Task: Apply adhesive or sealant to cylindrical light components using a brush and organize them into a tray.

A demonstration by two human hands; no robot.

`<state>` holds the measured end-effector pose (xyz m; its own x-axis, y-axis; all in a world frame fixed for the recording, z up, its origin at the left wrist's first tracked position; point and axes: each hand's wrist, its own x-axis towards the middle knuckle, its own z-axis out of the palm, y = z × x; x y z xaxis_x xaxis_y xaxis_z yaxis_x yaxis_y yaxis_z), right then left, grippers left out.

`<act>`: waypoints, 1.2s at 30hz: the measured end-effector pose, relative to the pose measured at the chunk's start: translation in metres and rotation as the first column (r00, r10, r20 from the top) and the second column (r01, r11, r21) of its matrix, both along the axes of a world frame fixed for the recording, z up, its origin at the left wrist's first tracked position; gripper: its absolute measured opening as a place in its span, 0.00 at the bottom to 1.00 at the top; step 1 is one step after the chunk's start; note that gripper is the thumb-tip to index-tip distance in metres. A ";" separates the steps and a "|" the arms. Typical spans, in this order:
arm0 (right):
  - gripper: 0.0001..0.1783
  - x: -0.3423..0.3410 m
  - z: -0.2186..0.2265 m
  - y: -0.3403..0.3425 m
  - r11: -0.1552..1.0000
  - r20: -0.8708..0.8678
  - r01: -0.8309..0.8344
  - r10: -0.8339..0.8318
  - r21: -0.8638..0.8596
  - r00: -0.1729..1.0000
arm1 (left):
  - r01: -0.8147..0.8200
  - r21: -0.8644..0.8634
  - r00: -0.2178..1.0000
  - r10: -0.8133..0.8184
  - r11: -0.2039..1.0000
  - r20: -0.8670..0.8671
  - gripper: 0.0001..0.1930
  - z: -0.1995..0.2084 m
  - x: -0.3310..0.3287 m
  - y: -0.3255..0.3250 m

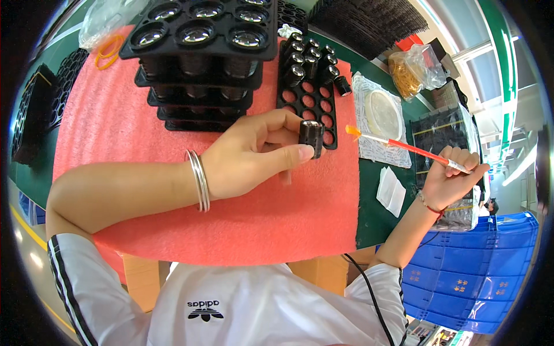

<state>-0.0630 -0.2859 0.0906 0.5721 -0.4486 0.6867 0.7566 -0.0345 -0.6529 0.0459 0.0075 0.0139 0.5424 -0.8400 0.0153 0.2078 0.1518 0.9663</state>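
Between the thumb and fingers of my left hand [248, 153] is a small black cylinder with a shiny top [311, 138], held above the pink foam mat [242, 225]. My right hand [453, 181] is closed around the handle of a thin red paintbrush [412, 149]. The brush's orange-yellow bristles point left, apart from the cylinder. Beyond my left hand lies a black tray with round holes [309, 102]. Several similar black cylinders [295, 59] stand at its far end, and one tilted cylinder [343, 85] rests at its right edge.
A tall stack of black trays [199, 57] with glassy-topped parts stands at the back left. Right of the mat are a round pale dish [382, 108] on printed paper and a folded white tissue [391, 191]. Blue crates [473, 271] stand at the lower right.
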 end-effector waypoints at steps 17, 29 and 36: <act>0.25 -0.001 -0.005 0.006 0.974 -0.018 0.119 -0.125 -0.195 0.992 | -0.004 -0.023 1.000 0.004 1.000 -0.023 0.16 0.001 0.000 -0.002; 0.18 -0.007 -0.002 -0.007 0.998 -0.097 -0.068 0.069 0.016 0.993 | 0.028 -0.054 0.999 -0.030 0.998 -0.032 0.19 0.002 0.002 -0.001; 0.14 -0.006 -0.007 -0.012 0.978 -0.199 -0.183 0.161 -0.100 0.967 | 0.020 -0.054 0.997 -0.025 0.998 -0.077 0.16 0.009 0.001 0.001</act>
